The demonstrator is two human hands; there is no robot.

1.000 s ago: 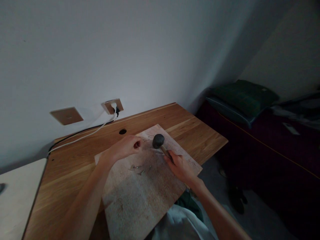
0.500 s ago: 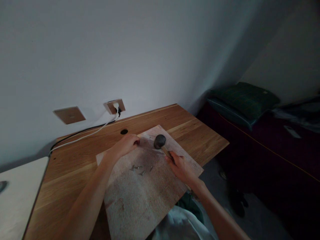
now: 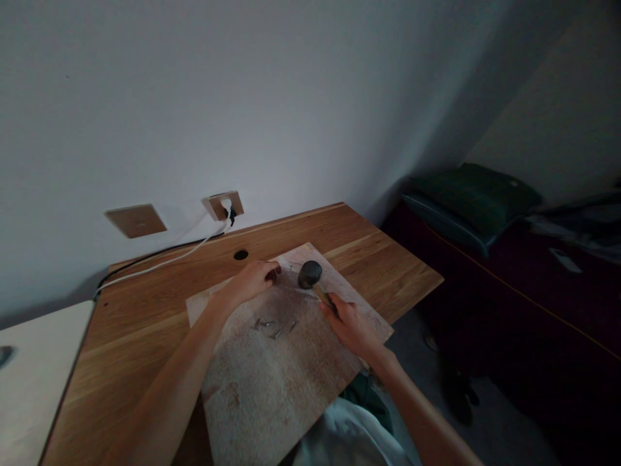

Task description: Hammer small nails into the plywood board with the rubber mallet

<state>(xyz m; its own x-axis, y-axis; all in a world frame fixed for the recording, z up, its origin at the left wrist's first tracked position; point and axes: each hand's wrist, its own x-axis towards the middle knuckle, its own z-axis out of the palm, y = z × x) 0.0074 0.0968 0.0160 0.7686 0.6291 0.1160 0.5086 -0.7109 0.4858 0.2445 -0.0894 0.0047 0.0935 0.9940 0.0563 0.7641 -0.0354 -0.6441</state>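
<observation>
My right hand (image 3: 347, 320) is wrapped round the wooden handle of a mallet (image 3: 310, 275) with a dark, rounded head. The mallet's head is over the far right part of a worn, greyish-brown board (image 3: 262, 395). My left hand (image 3: 255, 281) is above the board's far edge, fingers curled inward; whatever they hold, if anything, is hidden. Just right of those fingertips, a small thin nail (image 3: 291, 267) appears to stand on the board. Several loose nails (image 3: 275, 334) lie scattered on the board's middle, between my two hands.
The board lies on a wooden desk (image 3: 388, 259) against a wall, overhanging its front edge. A round cable hole (image 3: 241, 255) and a white cable (image 3: 169, 261) from a wall socket (image 3: 224, 205) are behind. At left is a white surface (image 3: 43, 369); at right, a bed with a green pillow (image 3: 478, 197).
My left hand has shifted slightly to the right along the board's far edge, and its fingers have loosened a little. The right hand and mallet have hardly moved.
</observation>
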